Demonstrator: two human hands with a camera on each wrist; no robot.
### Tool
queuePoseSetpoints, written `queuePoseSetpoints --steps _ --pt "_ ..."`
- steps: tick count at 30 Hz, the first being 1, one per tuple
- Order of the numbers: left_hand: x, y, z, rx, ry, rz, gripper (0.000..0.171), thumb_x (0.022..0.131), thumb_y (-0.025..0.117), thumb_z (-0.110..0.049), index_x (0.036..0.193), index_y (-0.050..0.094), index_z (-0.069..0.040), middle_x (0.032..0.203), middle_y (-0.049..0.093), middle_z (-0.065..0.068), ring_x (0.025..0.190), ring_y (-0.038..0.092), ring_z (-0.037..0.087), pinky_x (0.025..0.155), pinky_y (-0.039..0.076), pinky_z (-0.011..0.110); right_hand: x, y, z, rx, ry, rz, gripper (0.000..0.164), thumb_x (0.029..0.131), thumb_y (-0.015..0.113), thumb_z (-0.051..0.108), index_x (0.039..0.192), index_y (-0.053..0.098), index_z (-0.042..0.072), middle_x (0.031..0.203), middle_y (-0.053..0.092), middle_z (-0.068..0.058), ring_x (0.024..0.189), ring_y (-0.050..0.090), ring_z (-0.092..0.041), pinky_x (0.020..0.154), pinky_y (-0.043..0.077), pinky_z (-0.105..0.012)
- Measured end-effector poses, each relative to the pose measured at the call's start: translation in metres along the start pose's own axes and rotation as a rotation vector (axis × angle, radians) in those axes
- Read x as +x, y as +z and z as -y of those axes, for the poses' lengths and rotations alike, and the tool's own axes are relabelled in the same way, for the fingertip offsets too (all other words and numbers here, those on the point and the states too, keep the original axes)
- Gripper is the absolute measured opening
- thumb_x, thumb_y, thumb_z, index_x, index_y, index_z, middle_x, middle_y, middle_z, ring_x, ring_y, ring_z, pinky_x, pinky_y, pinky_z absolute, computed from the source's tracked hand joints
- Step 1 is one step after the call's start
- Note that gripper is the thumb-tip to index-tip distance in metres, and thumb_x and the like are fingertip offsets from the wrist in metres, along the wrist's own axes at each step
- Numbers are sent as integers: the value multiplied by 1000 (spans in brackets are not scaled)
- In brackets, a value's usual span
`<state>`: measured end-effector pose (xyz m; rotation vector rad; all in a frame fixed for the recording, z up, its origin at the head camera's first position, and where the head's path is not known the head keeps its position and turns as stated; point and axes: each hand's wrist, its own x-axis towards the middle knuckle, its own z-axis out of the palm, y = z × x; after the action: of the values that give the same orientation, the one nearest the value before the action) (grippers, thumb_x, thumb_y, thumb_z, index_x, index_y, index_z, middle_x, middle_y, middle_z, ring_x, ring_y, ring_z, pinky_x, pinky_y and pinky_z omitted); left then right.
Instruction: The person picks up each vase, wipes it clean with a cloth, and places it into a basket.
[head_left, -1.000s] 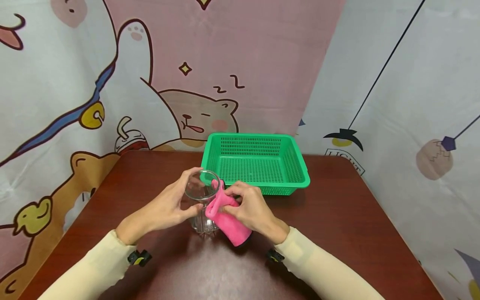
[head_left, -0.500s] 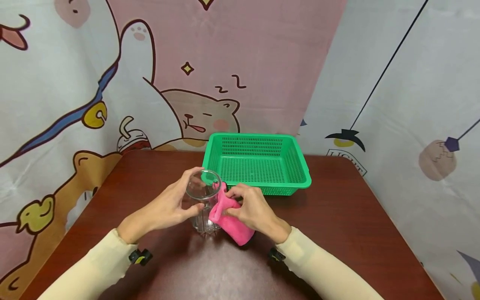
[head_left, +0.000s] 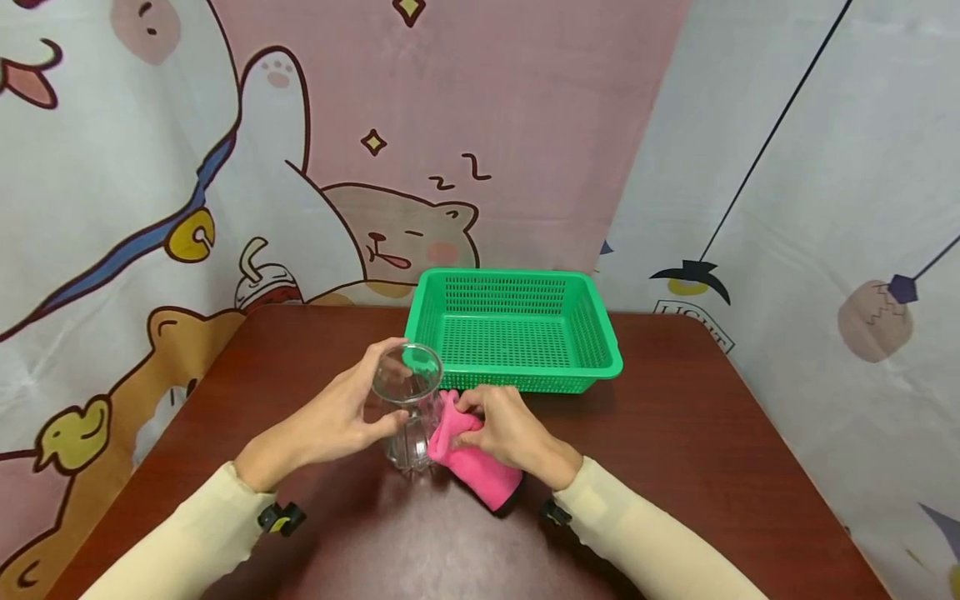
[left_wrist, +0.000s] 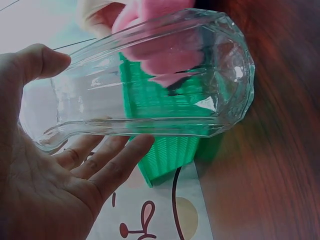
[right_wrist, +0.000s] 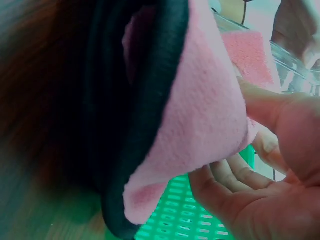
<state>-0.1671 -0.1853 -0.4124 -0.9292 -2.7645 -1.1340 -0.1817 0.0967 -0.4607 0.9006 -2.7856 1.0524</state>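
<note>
The left hand (head_left: 341,417) reaches in from the left with its thumb in front and its fingers behind, clasping the upper part of a clear glass jar (head_left: 409,443); the jar stands mouth up near the middle of the table (head_left: 675,467), though whether its base touches the wood I cannot tell; the right hand (head_left: 510,427) comes from the other side, wrist bent inward, pinching a pink cloth (head_left: 483,477) between thumb and bent fingers; the cloth hangs just beside the jar's right side, its dark-edged end slanting down toward the person, and whether it touches the glass is unclear; both forearms, in cream sleeves (head_left: 180,533), converge from the near edge.

Beyond the hands sits a green basket (head_left: 517,372) with slotted walls, its near left corner partly covered by the jar's rim in the head view; a cartoon-printed curtain (head_left: 570,125) closes off the back.
</note>
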Motion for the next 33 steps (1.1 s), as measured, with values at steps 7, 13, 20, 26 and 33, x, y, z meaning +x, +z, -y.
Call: queuePoseSetpoints --steps 7,13,20,26,33 --pt "-2 0 -1 7 -16 -5 99 93 84 -24 165 17 -36 137 63 3 119 69 14 100 61 44 -1 9 -8 -93 -23 49 34 73 101 25 89 73 16 81 68 9 68 55 -1 63 50 -20" --pt "-2 0 -2 13 -4 -3 98 93 84 -25 165 17 -34 137 63 3 118 69 14 99 61 41 -3 12 -7 -142 -20 61 36 74 101 27 94 73 13 83 68 6 66 51 -2 61 49 -20" --pt "0 -1 -2 16 2 -6 98 92 84 -23 165 19 -29 136 64 5 119 69 17 98 61 43 -4 13 -4 -161 -21 52 43 74 100 31 103 76 9 89 72 5 72 57 -2 64 51 -19" --pt "-1 0 -1 8 0 -8 98 92 84 -24 166 20 -26 136 64 5 119 70 19 97 61 44 -5 14 -4 -139 -24 30 41 76 99 27 106 79 8 92 73 2 70 55 -2 62 49 -19" --pt "-1 -2 0 2 -8 -3 99 92 85 -25 165 18 -33 136 63 2 120 69 19 98 60 46 -5 14 -4 -126 -28 13 42 77 98 26 110 81 6 96 76 0 73 57 -3 63 49 -18"
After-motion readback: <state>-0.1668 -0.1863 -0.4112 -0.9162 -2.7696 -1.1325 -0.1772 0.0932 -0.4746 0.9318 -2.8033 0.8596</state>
